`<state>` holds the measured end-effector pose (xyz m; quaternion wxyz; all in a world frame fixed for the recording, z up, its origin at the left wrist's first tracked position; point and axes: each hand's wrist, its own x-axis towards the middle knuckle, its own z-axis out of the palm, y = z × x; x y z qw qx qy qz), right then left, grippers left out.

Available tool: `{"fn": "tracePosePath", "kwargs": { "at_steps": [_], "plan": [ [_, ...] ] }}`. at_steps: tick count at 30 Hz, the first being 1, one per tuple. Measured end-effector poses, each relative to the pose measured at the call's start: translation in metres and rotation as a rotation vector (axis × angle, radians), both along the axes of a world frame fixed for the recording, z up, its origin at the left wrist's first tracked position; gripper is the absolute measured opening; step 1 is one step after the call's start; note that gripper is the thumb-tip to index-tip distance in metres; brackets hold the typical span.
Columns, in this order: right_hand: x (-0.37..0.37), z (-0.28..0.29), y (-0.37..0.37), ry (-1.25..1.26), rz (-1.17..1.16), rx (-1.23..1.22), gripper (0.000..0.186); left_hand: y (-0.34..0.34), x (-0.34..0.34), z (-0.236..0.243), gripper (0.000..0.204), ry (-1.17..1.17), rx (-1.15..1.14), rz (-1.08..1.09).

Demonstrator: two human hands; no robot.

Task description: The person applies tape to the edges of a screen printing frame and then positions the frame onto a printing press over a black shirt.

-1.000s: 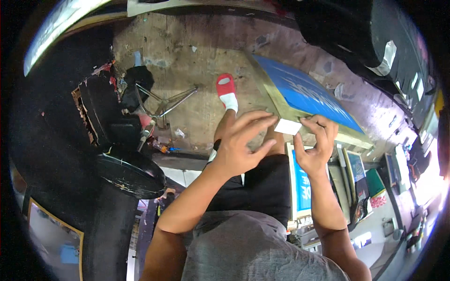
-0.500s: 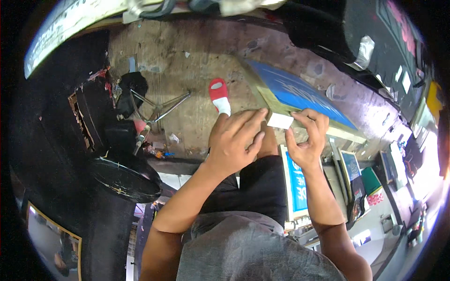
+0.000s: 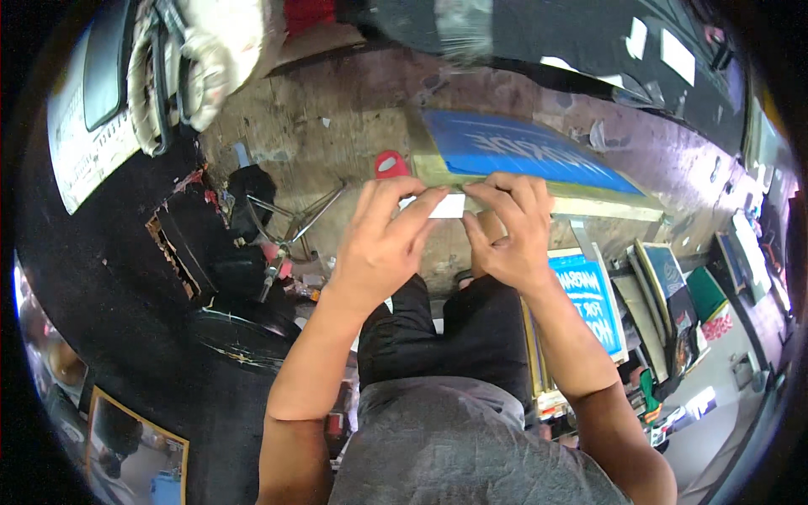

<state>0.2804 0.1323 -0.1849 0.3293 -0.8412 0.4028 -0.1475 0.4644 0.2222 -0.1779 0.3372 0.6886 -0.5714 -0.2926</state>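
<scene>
A small white piece of paper or card (image 3: 449, 206) is stretched between my two hands, above the lower edge of a wooden frame. My left hand (image 3: 383, 244) pinches its left part, and the fingers cover some of it. At the right edge, my right hand (image 3: 512, 236) grips it between thumb and fingertips. Just beyond the hands lies the frame with a blue panel (image 3: 539, 151) bearing pale lettering, apparently a printing screen.
Left of my legs stands a round black stool seat (image 3: 244, 332) near a metal-legged stand (image 3: 290, 227). A red slipper (image 3: 390, 163) shows past my left hand. To the right lean another blue lettered frame (image 3: 589, 295) and several more frames. A dark-covered table (image 3: 547, 34) spans the far side.
The view has shifted, with more of the far table showing. The paper and both hands now appear further left, and my left fingers cover more of the paper.
</scene>
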Motion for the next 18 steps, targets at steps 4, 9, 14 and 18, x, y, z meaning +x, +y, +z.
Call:
{"fn": "tracePosePath", "kwargs": {
  "at_steps": [4, 9, 14, 18],
  "plan": [
    [-0.0035, 0.0042, -0.0022, -0.018, -0.004, 0.046, 0.038, -0.0045, 0.0004, 0.0015, 0.039, 0.014, 0.002, -0.014],
    [-0.0057, 0.0044, -0.0044, -0.044, -0.001, 0.076, 0.034, -0.0057, -0.0020, 0.0068, 0.036, -0.005, 0.104, 0.003],
    [-0.0085, 0.0050, -0.0056, -0.081, -0.038, 0.123, 0.028, -0.0089, -0.0034, 0.0076, 0.040, -0.010, 0.092, -0.016],
    [-0.0068, 0.0045, -0.0086, -0.043, -0.060, 0.160, 0.022, -0.0113, -0.0018, 0.0086, 0.040, -0.014, 0.089, -0.031]
  ]
}}
